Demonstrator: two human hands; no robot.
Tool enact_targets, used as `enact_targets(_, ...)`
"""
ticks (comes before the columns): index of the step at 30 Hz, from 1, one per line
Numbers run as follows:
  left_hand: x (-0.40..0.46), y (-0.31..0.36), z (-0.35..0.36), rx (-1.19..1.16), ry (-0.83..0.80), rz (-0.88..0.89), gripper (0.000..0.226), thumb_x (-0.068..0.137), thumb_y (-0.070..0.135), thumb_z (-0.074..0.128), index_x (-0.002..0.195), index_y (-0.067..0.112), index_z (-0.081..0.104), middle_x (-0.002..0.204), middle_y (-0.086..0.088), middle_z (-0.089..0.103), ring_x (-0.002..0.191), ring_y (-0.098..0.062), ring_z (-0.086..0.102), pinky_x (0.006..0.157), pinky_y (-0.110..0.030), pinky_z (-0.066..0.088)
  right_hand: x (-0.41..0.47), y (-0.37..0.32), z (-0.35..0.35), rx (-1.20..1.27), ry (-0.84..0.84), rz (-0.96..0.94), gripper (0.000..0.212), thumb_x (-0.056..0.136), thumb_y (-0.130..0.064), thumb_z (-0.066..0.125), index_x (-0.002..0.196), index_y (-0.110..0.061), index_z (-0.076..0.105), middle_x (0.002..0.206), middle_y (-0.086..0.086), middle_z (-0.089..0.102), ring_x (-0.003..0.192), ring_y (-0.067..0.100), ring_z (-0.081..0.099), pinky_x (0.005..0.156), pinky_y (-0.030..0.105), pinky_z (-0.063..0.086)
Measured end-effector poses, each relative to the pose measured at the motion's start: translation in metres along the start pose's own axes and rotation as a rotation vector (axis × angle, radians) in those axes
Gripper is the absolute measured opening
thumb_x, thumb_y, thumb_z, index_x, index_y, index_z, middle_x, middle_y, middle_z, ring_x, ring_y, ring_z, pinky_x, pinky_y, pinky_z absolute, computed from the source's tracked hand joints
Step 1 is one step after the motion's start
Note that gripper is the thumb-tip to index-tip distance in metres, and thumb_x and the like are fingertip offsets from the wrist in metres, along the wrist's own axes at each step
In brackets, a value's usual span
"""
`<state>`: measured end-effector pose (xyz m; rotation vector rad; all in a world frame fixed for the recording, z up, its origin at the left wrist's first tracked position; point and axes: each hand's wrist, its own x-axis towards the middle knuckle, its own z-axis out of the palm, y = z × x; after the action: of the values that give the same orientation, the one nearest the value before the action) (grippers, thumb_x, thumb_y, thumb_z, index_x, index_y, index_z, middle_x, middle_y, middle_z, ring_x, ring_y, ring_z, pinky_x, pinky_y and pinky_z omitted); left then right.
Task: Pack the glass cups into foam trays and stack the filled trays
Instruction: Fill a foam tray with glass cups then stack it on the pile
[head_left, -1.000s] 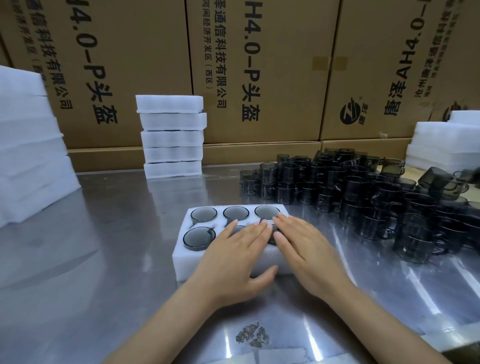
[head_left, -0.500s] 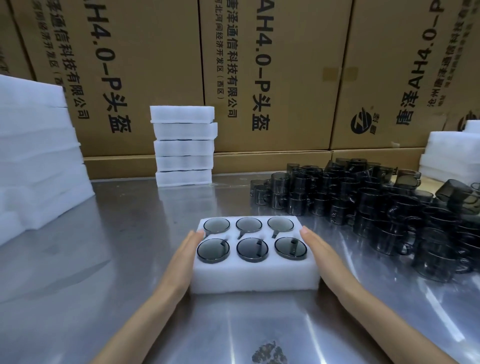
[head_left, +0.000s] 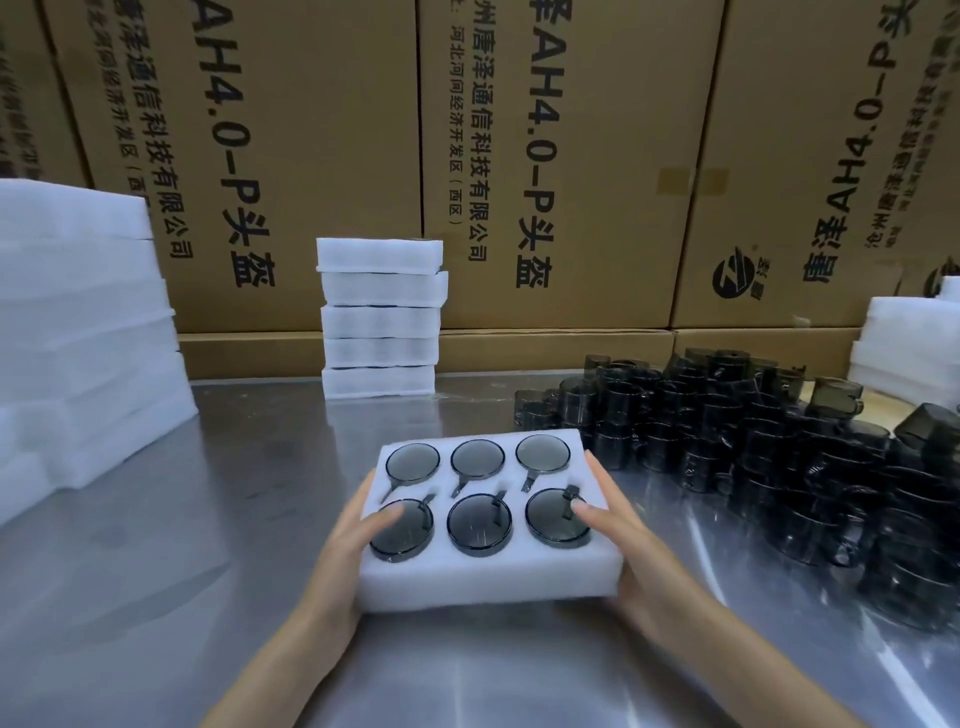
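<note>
1. At the far left edge of the steel table (head_left: 156, 597) stands a tall bank of white foam (head_left: 78, 332). Its layers blur together, so no count is possible.
2. Right of it, against the cardboard cartons (head_left: 322, 130), is the stack of filled trays (head_left: 380, 318), five high. It lies far and a little left of the tray in hand, so I judge the coming move to be a lift forward and slightly leftward onto its top.
3. The left hand (head_left: 345, 540) grips the near-left end of the foam tray (head_left: 485, 579), thumb over the top by the near-left cup and fingers hidden along the side.
4. The tray sits in the near centre, its long axis running left to right. The stacked trays show a similar broad face, so it appears to need no turn. It holds six glass cups (head_left: 479, 525) in two rows of three, every pocket filled. Whether it has left the table I cannot tell.
5. The right hand (head_left: 618, 540) clamps the opposite end, thumb resting on the near-right cup. Both hands are at the tray; the left is on the stack's side.
6. On the right lies the heap of loose dark cups (head_left: 779, 457), too many and too overlapped to count.
7. More white foam (head_left: 906, 338) sits at the far right edge.
</note>
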<state>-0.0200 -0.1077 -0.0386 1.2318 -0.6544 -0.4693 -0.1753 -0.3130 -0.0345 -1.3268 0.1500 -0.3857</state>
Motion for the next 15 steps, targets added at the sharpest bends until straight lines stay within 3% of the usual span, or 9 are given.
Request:
enact_targets(3, 0.01, -0.003, -0.018, -0.049, 0.094, -0.017, 0.05, 0.079, 0.007, 0.053, 0.124, 0.027, 0.06, 0.122, -0.006, 0.065, 0.113, -0.031, 0.061, 0.098, -0.049, 0.043, 0.016, 0.0, 0.011, 0.097, -0.049, 0.012, 0.064, 0.08, -0.022, 0.063, 0.136, -0.043, 0.04, 0.13, -0.004, 0.06, 0.116, 0.022, 0.06, 0.092, 0.042, 0.048)
enact_targets(7, 0.028, -0.006, -0.033, -0.094, 0.209, -0.037, 0.052, 0.077, -0.001, 0.047, 0.12, 0.024, 0.064, 0.118, -0.01, 0.067, 0.11, -0.035, 0.062, 0.099, -0.052, 0.042, 0.041, 0.004, 0.032, 0.332, -0.033, 0.026, 0.054, 0.082, -0.034, 0.06, 0.13, -0.012, 0.054, 0.125, 0.014, 0.062, 0.106, 0.026, 0.063, 0.075, 0.034, 0.055)
enact_targets(9, 0.038, -0.007, -0.036, -0.098, 0.265, -0.032, 0.05, 0.076, 0.0, 0.05, 0.117, 0.024, 0.066, 0.116, -0.009, 0.068, 0.108, -0.033, 0.063, 0.098, -0.051, 0.043, 0.052, 0.011, 0.039, 0.368, 0.029, 0.081, 0.059, 0.078, -0.038, 0.065, 0.129, -0.013, 0.054, 0.125, 0.013, 0.062, 0.111, 0.028, 0.062, 0.078, 0.038, 0.055)
enact_targets(12, 0.051, -0.007, -0.04, -0.072, 0.322, -0.006, 0.042, 0.08, 0.002, 0.054, 0.11, 0.026, 0.07, 0.111, -0.005, 0.07, 0.102, -0.027, 0.066, 0.09, -0.042, 0.048, 0.066, 0.022, 0.039, 0.241, 0.152, 0.206, 0.065, 0.062, -0.036, 0.077, 0.122, -0.026, 0.054, 0.115, 0.004, 0.068, 0.101, 0.025, 0.067, 0.081, 0.041, 0.054)
enact_targets(15, 0.064, -0.006, -0.042, -0.112, 0.334, 0.011, 0.033, 0.085, 0.013, 0.056, 0.113, 0.023, 0.069, 0.114, -0.004, 0.069, 0.105, -0.024, 0.065, 0.09, -0.04, 0.048, 0.081, 0.023, 0.037, 0.167, 0.237, 0.267, 0.065, 0.055, -0.032, 0.078, 0.115, -0.026, 0.056, 0.106, 0.003, 0.072, 0.095, 0.023, 0.069, 0.075, 0.037, 0.054)
